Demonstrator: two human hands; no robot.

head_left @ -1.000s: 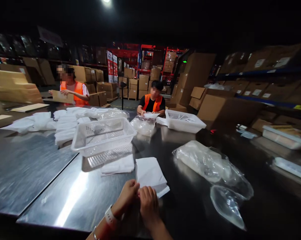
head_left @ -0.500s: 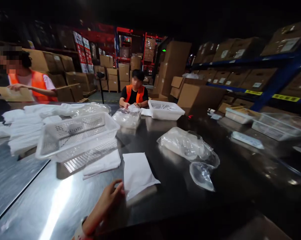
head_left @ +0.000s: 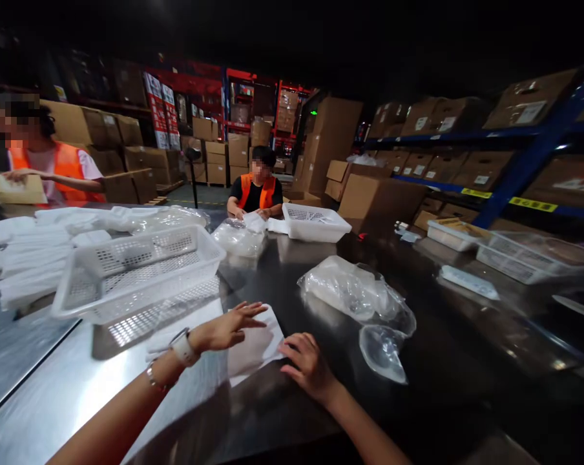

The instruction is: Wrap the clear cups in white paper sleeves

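A flat white packet lies on the dark metal table in front of me. Over its upper left part reaches my left hand, fingers apart and stretched out, holding nothing; whether it touches the packet I cannot tell. At the packet's right edge is my right hand, its fingers spread and slightly bent, the fingertips by the edge. Partly hidden behind my left wrist is a flat white stack. Just beyond it stands a white perforated basket.
A clear plastic bag with white contents lies right of centre. Folded white items are piled at left. Across the table, a co-worker handles something white beside another white basket. Clear bins stand at right.
My left hand has moved up and over the packet from its left edge. My right hand has come into view at the packet's right edge. The view has shifted slightly.
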